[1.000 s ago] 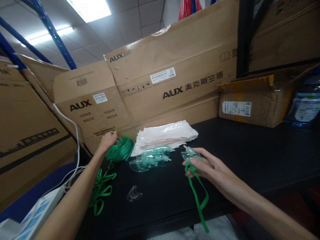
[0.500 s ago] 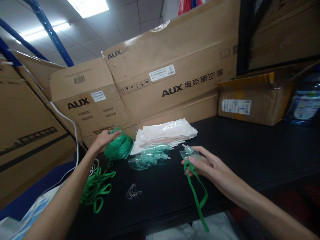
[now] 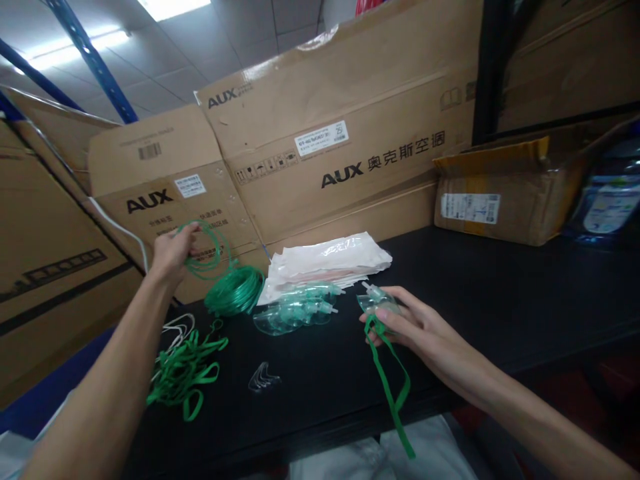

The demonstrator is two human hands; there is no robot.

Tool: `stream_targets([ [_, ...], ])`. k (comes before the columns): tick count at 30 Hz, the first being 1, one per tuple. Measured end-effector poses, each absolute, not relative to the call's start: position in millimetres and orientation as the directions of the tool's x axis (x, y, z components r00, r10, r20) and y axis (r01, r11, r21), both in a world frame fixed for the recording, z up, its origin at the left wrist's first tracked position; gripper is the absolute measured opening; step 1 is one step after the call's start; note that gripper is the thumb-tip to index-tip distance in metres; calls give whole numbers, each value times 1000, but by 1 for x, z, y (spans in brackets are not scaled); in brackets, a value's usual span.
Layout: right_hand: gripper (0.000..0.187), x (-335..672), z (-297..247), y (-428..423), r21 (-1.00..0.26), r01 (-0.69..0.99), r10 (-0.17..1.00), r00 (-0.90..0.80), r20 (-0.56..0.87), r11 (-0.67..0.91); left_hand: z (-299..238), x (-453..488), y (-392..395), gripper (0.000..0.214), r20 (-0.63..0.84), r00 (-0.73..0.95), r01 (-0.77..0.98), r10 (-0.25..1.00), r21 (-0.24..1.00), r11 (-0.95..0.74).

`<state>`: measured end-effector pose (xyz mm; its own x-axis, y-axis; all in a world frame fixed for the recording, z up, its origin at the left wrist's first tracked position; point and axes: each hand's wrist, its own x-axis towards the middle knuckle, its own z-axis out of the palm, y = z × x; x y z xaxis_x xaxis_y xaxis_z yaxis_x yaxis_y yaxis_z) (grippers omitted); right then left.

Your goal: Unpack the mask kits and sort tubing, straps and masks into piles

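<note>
Raised in front of the carton, my left hand (image 3: pixel 175 250) is closed on a loop of thin green tubing (image 3: pixel 216 248). Below that loop a coil of green tubing (image 3: pixel 235 291) lies on the black table. My right hand (image 3: pixel 400 319) grips a clear green oxygen mask (image 3: pixel 376 301), and a green elastic strap (image 3: pixel 395 387) hangs down from it. Several more masks (image 3: pixel 295 312) lie together at the middle. A tangled heap of green straps (image 3: pixel 187 370) rests beneath my left forearm. Small thin clear or metal strips (image 3: pixel 263 378) lie nearer the table's front.
White flat pouches (image 3: pixel 330 263) are stacked behind the masks. Large cardboard cartons (image 3: pixel 340 133) stand along the back. An open cardboard box (image 3: pixel 493 200) and a blue-labelled bottle (image 3: pixel 607 200) sit at the right. A white cord (image 3: pixel 120 230) runs down the left.
My left hand has lifted up and left from the coil, drawing a loop of green tubing with it. My right hand keeps its hold on the mask. The view has shifted slightly.
</note>
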<state>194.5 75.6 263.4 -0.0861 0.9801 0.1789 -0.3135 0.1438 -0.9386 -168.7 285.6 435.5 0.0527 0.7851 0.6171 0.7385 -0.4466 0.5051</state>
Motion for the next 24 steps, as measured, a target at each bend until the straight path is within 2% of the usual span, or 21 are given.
stream_targets([
  [5, 42, 194, 265, 75, -935, -327, 984, -63, 166, 136, 464, -131, 219, 48, 576, 60, 387, 815, 739, -551],
  [6, 42, 194, 265, 75, -934, -329, 984, -62, 166, 137, 464, -120, 204, 44, 557, 55, 180, 828, 811, -557],
  [9, 41, 194, 264, 74, -916, -368, 984, -10, 178, 162, 445, -83, 160, 30, 536, 110, 37, 837, 839, -543],
  [10, 39, 195, 263, 74, -902, -393, 982, 29, 184, 181, 434, -71, 146, 26, 537, 131, 57, 833, 835, -547],
  [12, 33, 196, 262, 76, -859, -457, 973, 139, 187, 230, 406, -49, 120, 27, 484, 245, 244, 840, 808, -537],
  [13, 30, 196, 262, 76, -830, -493, 962, 201, 184, 261, 390, -40, 108, 31, 457, 308, 385, 834, 742, -549],
  [15, 24, 198, 263, 77, -761, -561, 934, 313, 170, 326, 354, -22, 87, 36, 426, 441, 618, 790, 494, -612],
  [17, 21, 199, 265, 77, -703, -607, 911, 385, 149, 372, 320, -7, 71, 32, 364, 538, 638, 761, 415, -649],
  [18, 20, 199, 266, 76, -688, -620, 906, 400, 138, 378, 306, 0, 66, 34, 326, 597, 661, 732, 317, -680],
  [20, 22, 200, 269, 76, -684, -628, 907, 402, 124, 371, 284, 13, 61, 36, 200, 662, 688, 722, 219, -692],
  [21, 23, 201, 270, 75, -690, -626, 911, 393, 126, 365, 279, 18, 60, 36, 157, 666, 703, 730, 197, -683],
  [24, 31, 205, 271, 75, -724, -601, 926, 350, 142, 338, 280, 28, 62, 33, 108, 634, 731, 766, 239, -639],
])
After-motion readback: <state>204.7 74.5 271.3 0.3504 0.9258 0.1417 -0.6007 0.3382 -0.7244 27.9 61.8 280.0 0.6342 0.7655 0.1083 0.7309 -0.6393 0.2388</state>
